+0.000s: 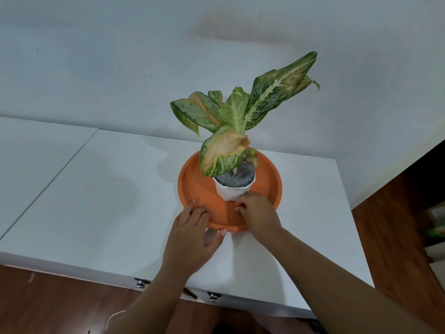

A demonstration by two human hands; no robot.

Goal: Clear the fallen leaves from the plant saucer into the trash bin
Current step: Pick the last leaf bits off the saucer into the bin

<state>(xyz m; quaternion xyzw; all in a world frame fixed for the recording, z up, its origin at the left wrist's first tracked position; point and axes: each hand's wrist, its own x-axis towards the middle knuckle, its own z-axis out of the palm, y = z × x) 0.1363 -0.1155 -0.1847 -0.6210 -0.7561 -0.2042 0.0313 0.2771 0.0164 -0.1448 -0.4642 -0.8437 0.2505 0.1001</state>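
An orange plant saucer [192,184] sits on a white table [96,201]. In it stands a white pot [231,192] with a variegated green plant [231,112]; some of its leaves are browning. My left hand [192,235] holds the saucer's near rim, fingers on the inside and thumb at the outer edge. My right hand [258,213] rests inside the saucer against the pot's base with its fingers curled down; what is under them is hidden. No loose leaves show on the bare saucer floor. No trash bin is in view.
The table backs onto a pale wall and has a seam [48,184] on its left. Its right edge [346,213] drops to a dark wood floor [397,225]. Some blurred items [437,227] lie at the far right.
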